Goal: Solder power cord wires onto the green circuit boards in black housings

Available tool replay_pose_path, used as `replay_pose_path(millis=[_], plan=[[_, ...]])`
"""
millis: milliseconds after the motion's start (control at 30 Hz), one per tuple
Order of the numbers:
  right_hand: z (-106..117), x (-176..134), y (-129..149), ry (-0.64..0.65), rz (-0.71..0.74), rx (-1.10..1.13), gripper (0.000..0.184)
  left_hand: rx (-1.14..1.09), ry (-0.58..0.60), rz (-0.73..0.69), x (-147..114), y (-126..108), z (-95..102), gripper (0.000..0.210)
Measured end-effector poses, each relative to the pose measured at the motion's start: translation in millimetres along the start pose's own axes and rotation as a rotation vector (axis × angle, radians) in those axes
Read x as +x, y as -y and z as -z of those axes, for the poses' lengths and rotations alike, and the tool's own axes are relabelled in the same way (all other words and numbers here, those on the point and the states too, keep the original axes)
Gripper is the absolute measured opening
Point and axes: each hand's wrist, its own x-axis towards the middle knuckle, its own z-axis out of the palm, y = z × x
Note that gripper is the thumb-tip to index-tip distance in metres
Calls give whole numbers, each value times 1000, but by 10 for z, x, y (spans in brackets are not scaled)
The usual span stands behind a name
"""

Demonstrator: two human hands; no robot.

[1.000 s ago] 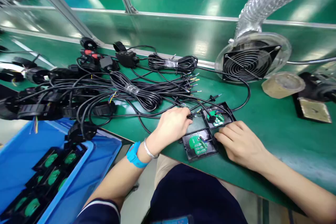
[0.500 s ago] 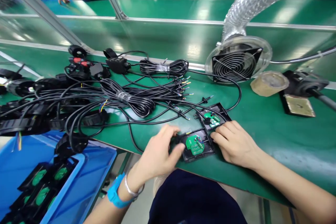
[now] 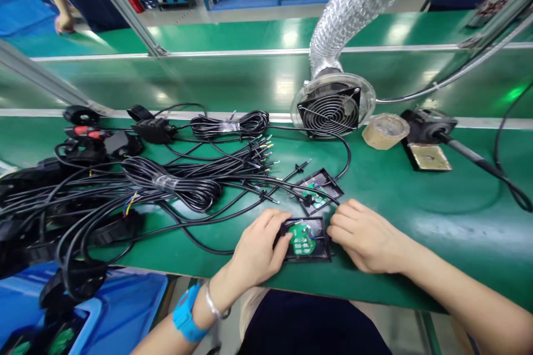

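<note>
Near the bench's front edge lies a black plastic housing [image 3: 320,236] with a green circuit board [image 3: 302,239] inside it. My left hand [image 3: 261,241] grips the housing's left side, thumb and fingers closed around that edge. At the opposite edge, my right hand [image 3: 366,236] has curled fingers with the tips against or just beside the housing; whatever they pinch is hidden. Just behind is a second black housing [image 3: 328,182], also with a green board and a black cable running to it.
Bundled black cables [image 3: 172,183] with bared wire ends spread across the left. Behind stand a fan [image 3: 330,112] with a foil duct [image 3: 358,8], a tape roll [image 3: 385,131] and a soldering iron stand [image 3: 427,125]. A blue bin [image 3: 129,302] sits below left. Another person's hand [image 3: 64,23] is far left.
The view has shifted, moving bench items leftward. The front housing has turned to lie squarer to the bench edge and apart from the rear one. My left hand has closed onto its side.
</note>
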Motion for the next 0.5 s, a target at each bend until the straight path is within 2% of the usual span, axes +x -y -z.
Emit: replay_pose_path(millis=[100, 167, 200, 233, 267, 333, 367, 433, 500], plan=[[78, -70, -37, -18, -46, 19, 23, -13, 30, -39, 152, -34, -40, 33], [138, -175, -80, -100, -100, 41, 21, -17, 9, -35, 188, -45, -32, 36], [166, -254, -121, -169, -179, 49, 20, -32, -10, -24, 183, -46, -13, 41], [190, -351, -181, -255, -320, 55, 20, -64, -23, -14, 167, -44, 16, 46], [208, -462, -263, -370, -520, 86, 20, -111, -24, -11, 144, -43, 51, 48], [227, -696, -485, -639, -1034, 195, 26, -218, -15, -25, 98, -45, 128, 42], [232, -800, -618, -811, -1246, 328, 34, -258, -11, -33, 80, -52, 162, 34], [247, -940, -894, -1005, -1374, 393, 45, -307, 9, -27, 63, -80, 212, 24], [285, -966, -1140, -1125, -1393, 355, 58, -336, 46, 27, 59, -121, 242, 20]])
